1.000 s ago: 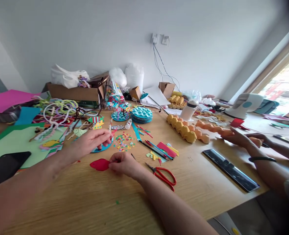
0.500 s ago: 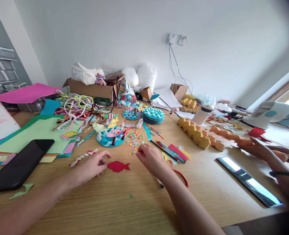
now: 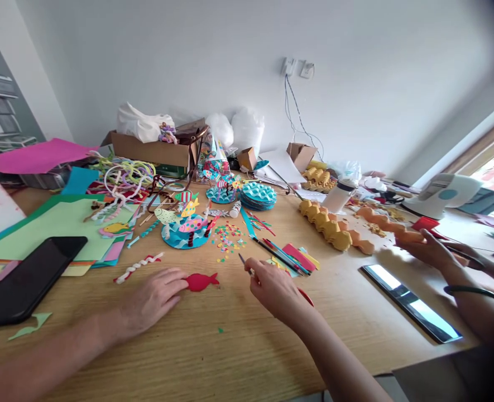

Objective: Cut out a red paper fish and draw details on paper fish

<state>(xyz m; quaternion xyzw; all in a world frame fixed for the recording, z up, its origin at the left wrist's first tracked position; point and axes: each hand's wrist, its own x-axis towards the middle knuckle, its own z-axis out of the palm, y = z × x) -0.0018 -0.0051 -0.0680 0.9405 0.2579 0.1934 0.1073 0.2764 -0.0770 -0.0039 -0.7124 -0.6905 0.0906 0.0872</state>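
A red paper fish lies flat on the wooden table in the middle of the head view. The fingers of my left hand are stretched out, their tips resting on the fish's head end. My right hand is closed on a slim pencil, its dark tip pointing up and left, to the right of the fish's tail. Beyond the fish lie colourful paper dots. A blue wavy-edged disc carries upright paper fish. Part of a red ring-shaped thing shows behind my right wrist.
Colored pencils and paper strips lie beyond my right hand. A black phone and paper sheets are left; a twisted pipe cleaner lies nearby. At right are a tablet, egg-carton strips and another person's hand.
My left fingers have straightened and come down onto the red fish. My right hand now holds a pencil, raised from the table. The view has shifted slightly.
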